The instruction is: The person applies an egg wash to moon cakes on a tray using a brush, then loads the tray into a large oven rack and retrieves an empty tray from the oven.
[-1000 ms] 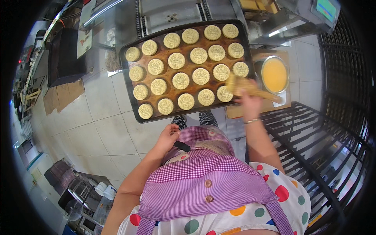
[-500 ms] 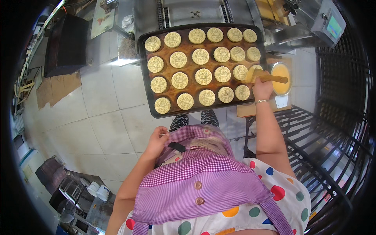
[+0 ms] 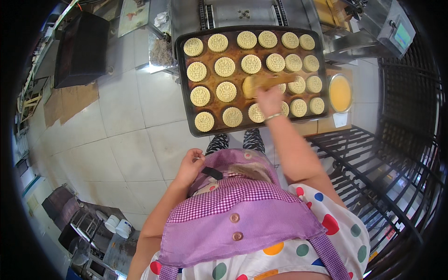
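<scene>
My right hand point(image 3: 270, 100) is closed around the wooden handle of a flat pastry brush point(image 3: 280, 80). The pale bristles point(image 3: 252, 87) lie over a mooncake in the third row, near the middle of the tray, and hide most of it. Round, pale mooncakes with stamped tops point(image 3: 226, 92) stand in rows on a dark-rimmed baking tray point(image 3: 235, 53). My right hand and wrist partly cover others below the brush. By the apron front, my left hand point(image 3: 191, 164) hangs with its fingers curled in and nothing visible in them.
Right of the tray, a round bowl point(image 3: 340, 112) of yellow liquid point(image 3: 340, 91) rests on cardboard. A black metal rack point(image 3: 368, 172) stands at the right. Beyond the tray is a metal machine point(image 3: 242, 14) with chains; a screen point(image 3: 401, 35) is at far right. A dark box point(image 3: 81, 49) stands left.
My right hand has carried the brush leftward from the tray's right edge beside the bowl to its middle. The tray sits slightly farther right in view. My left hand stays by the apron.
</scene>
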The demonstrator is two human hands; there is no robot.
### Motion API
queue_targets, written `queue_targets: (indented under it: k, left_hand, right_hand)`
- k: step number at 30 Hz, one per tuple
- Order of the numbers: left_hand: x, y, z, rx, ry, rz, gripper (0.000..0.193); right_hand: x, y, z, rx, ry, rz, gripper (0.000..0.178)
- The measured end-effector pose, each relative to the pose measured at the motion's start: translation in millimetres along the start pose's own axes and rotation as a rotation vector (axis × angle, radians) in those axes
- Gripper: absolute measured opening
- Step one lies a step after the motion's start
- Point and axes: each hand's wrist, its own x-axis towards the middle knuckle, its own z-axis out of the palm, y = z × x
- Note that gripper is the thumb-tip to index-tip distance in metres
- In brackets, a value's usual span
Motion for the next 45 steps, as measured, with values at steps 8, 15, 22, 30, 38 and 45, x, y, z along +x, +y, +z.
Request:
queue_targets:
  k: [8,15,22,30,38,45]
  left_hand:
    - [-4.8,-2.5,-15.7,-0.007,0.023,-0.059,0.030]
    - [4.2,13.7,-10.1,0.029,-0.027,0.036,0.031]
    - [0.9,10.4,-10.1,0.061,-0.035,-0.015,0.031]
    - [13.4,25.1,14.3,0.092,-0.046,-0.015,0.034]
    - [20.1,20.6,53.1,0.137,-0.050,-0.042,0.033]
    - [20.4,42.1,115.0,0.137,-0.074,-0.021,0.032]
  right_hand:
    - [9.8,37.1,-79.2,0.023,0.315,-0.151,0.026]
    - [-125.7,0.0,29.9,0.168,-0.214,-0.212,0.039]
    - [-43.8,114.9,-106.4,0.447,0.251,0.003,0.026]
    - [-93.8,64.1,-32.9,0.244,-0.024,-0.181,0.037]
    - [14.0,205.7,-180.5,0.351,0.279,0.050,0.036]
    - [6.9,177.2,-183.1,0.272,0.096,-0.010,0.037]
